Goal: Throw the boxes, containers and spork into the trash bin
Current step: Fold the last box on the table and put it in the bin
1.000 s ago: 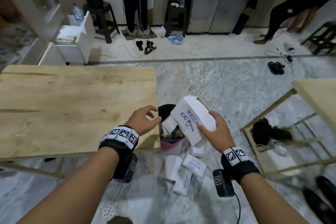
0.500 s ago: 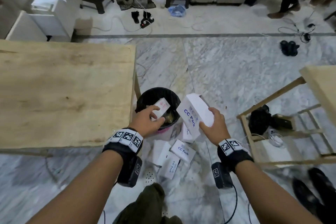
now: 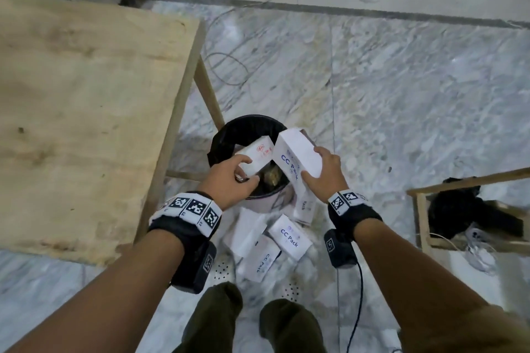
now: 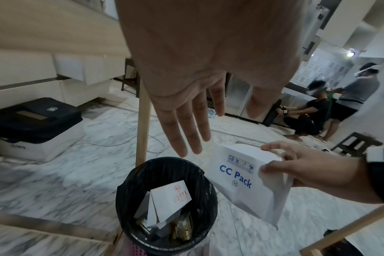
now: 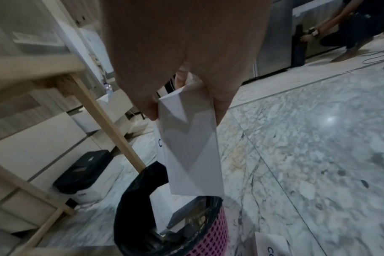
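White cardboard, CC Pack box, pinched between thumb and fingers of right hand, tilted over 3 o'clock rim of trash bin. Left hand empty above the opening, fingers straight and slightly spread, no contact with red-printed box already standing inside. Likely snag: held box wider than the free gap, apt to catch on the rim or on the upright box and tip out toward 3 o'clock; worth pressing the inner box down first. More fallen boxes on marble floor at 6 o'clock of bin, awaiting pickup. Wooden table leg crowding bin at 11 o'clock, wooden table at 9. Spork not seen.
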`<act>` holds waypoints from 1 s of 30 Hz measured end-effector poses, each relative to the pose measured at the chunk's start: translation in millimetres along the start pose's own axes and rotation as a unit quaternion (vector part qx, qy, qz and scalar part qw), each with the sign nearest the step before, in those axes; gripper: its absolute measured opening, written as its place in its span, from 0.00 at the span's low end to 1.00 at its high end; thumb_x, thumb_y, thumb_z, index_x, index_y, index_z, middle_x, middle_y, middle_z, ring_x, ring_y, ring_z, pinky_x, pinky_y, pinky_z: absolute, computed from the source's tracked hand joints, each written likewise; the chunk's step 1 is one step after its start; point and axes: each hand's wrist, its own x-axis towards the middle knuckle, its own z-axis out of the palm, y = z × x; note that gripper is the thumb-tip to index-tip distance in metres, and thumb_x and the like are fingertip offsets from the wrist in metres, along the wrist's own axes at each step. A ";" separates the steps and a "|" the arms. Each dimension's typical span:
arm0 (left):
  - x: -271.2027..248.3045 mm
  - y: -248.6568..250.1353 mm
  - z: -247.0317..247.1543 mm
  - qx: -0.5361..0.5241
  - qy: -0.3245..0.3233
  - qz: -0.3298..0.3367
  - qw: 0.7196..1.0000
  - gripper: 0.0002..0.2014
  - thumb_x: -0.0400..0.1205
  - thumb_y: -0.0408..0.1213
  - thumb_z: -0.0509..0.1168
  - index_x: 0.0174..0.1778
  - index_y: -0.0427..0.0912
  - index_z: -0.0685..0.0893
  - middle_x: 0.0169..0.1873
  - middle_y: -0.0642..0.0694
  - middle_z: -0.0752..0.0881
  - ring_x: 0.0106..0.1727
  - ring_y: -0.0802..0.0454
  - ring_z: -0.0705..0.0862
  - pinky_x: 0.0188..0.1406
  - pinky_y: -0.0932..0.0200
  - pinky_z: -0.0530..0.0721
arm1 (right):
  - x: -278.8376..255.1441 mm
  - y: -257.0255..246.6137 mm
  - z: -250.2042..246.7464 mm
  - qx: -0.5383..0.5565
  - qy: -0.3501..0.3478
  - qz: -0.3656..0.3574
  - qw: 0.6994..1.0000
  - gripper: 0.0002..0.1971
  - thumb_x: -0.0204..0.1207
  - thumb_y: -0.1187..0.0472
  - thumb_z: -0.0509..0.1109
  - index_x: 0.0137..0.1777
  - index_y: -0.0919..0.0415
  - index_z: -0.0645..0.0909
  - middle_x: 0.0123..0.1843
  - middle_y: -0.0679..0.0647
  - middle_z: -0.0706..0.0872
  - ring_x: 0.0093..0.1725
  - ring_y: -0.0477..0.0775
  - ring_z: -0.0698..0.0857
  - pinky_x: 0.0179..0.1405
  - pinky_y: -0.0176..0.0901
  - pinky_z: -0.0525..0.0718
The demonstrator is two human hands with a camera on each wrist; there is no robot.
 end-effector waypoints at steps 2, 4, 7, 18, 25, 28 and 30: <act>18.1 -8.4 14.3 -0.010 0.012 -0.014 1.000 0.20 0.76 0.47 0.69 0.64 0.51 0.79 0.48 0.46 0.85 0.41 0.53 0.82 0.36 0.66 0.75 | 33.7 13.9 12.4 -0.014 -0.012 -0.005 1.000 0.34 0.76 0.59 0.72 0.80 0.55 0.63 0.75 0.64 0.65 0.71 0.66 0.75 0.66 0.48 0.74; 32.4 -19.4 28.1 -0.017 0.021 -0.032 0.999 0.21 0.75 0.49 0.69 0.64 0.52 0.79 0.48 0.47 0.85 0.44 0.51 0.84 0.42 0.61 0.78 | 63.3 25.3 25.9 -0.025 -0.012 -0.015 1.000 0.34 0.76 0.59 0.72 0.80 0.56 0.63 0.76 0.64 0.64 0.71 0.66 0.75 0.67 0.50 0.74; 44.7 -35.4 46.4 -0.022 0.033 -0.051 0.998 0.20 0.75 0.48 0.69 0.63 0.51 0.79 0.48 0.47 0.86 0.44 0.50 0.86 0.42 0.60 0.81 | 98.4 35.4 47.7 -0.026 0.021 -0.043 0.998 0.33 0.75 0.58 0.74 0.79 0.54 0.65 0.76 0.61 0.64 0.69 0.66 0.77 0.65 0.49 0.78; 53.2 -54.2 77.6 -0.017 -0.004 -0.080 0.997 0.20 0.76 0.48 0.68 0.64 0.54 0.78 0.51 0.49 0.84 0.45 0.50 0.85 0.44 0.57 0.83 | 104.3 53.5 109.5 -0.041 -0.151 -0.092 0.983 0.30 0.81 0.50 0.67 0.81 0.49 0.64 0.82 0.53 0.68 0.79 0.55 0.70 0.76 0.48 0.69; 41.7 -56.4 80.6 -0.019 0.002 -0.072 0.997 0.20 0.76 0.49 0.68 0.65 0.56 0.78 0.50 0.51 0.83 0.48 0.52 0.85 0.41 0.59 0.80 | 83.2 68.4 96.0 -0.035 -0.115 -0.097 0.988 0.26 0.81 0.50 0.67 0.78 0.49 0.69 0.78 0.52 0.73 0.75 0.53 0.74 0.71 0.45 0.72; 28.9 -61.9 85.4 -0.018 0.004 -0.068 0.997 0.21 0.76 0.49 0.68 0.66 0.55 0.77 0.50 0.50 0.84 0.48 0.52 0.84 0.46 0.61 0.77 | 65.0 76.3 90.3 -0.016 -0.109 -0.090 0.990 0.26 0.80 0.52 0.68 0.78 0.51 0.70 0.77 0.55 0.74 0.75 0.55 0.75 0.72 0.47 0.74; 21.0 -69.0 90.7 -0.014 -0.005 -0.066 0.998 0.23 0.75 0.48 0.69 0.67 0.54 0.77 0.51 0.50 0.84 0.47 0.51 0.83 0.47 0.62 0.76 | 49.8 83.8 88.6 -0.005 -0.106 -0.079 0.991 0.26 0.80 0.52 0.68 0.78 0.52 0.70 0.76 0.56 0.75 0.73 0.56 0.77 0.71 0.50 0.76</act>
